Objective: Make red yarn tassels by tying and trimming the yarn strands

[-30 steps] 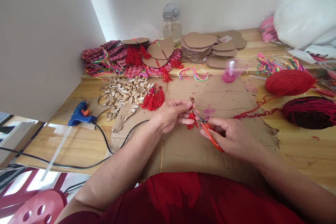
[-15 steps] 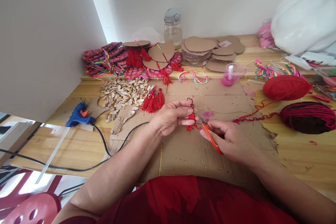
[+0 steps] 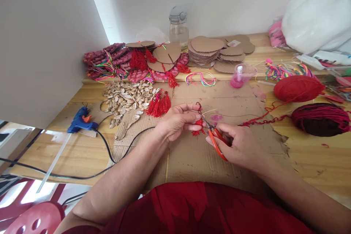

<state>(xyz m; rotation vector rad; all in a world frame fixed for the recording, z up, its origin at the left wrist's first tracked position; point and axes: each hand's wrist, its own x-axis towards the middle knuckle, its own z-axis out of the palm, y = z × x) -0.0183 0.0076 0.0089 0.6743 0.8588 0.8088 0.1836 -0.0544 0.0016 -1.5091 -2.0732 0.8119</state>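
Note:
Over the cardboard sheet [image 3: 197, 161], my left hand [image 3: 179, 120] pinches a small red yarn tassel [image 3: 197, 130] whose dark top loop sticks up past the fingertips. Its red strands hang below my fingers. My right hand [image 3: 241, 142] grips a pair of orange-handled scissors [image 3: 218, 144], the handles spread apart. The scissor tips point up and left, right beside the tassel, close to my left fingertips. Whether the blades touch the yarn is too small to tell. A bunch of finished red tassels [image 3: 159, 104] lies left of my left hand.
Peanut shells [image 3: 128, 98] and a blue glue gun [image 3: 82, 121] with its cord lie left. Behind stand a water bottle [image 3: 178, 29], stacked cardboard shapes [image 3: 205, 49] and a pink-bottomed cup [image 3: 242, 76]. Right are a red yarn ball [image 3: 298, 89] and a dark magenta yarn ball [image 3: 319, 120].
The scissors' handles have spread wider in my right hand, and their tips have shifted slightly left by the tassel. My left hand keeps its pinch.

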